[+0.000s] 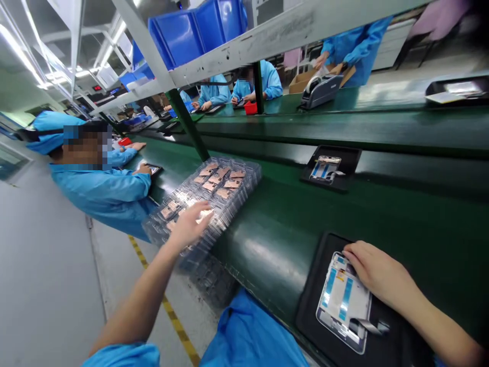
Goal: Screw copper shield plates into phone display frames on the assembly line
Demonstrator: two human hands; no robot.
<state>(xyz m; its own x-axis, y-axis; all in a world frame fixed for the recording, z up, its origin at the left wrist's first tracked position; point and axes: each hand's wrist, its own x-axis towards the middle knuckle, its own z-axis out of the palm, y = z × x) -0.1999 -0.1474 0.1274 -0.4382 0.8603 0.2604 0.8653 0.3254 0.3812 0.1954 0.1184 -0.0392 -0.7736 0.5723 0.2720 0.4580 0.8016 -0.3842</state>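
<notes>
My left hand (191, 224) is over the clear plastic tray (244, 191), its thumb and fingers apart, with a bright glare between them. Copper-coloured boards (217, 178) lie in several pockets of that tray, which tops a stack of similar trays. At the right, my right hand (370, 265) is closed on the upper edge of a phone housing (338, 293), its fingertips partly hidden. The housing lies open-side up, with blue strips and a flat ribbon cable (369, 326) hanging past its edge. Beneath it is a black tray (313, 285).
Another black tray (349, 163) with a similar housing (324, 168) sits farther along the green bench (263, 255). A tape dispenser (321, 92) stands beyond. To the left, a co-worker in blue (103, 188) works close to the tray stack. A post (189, 127) and blue bins (179, 38) rise above.
</notes>
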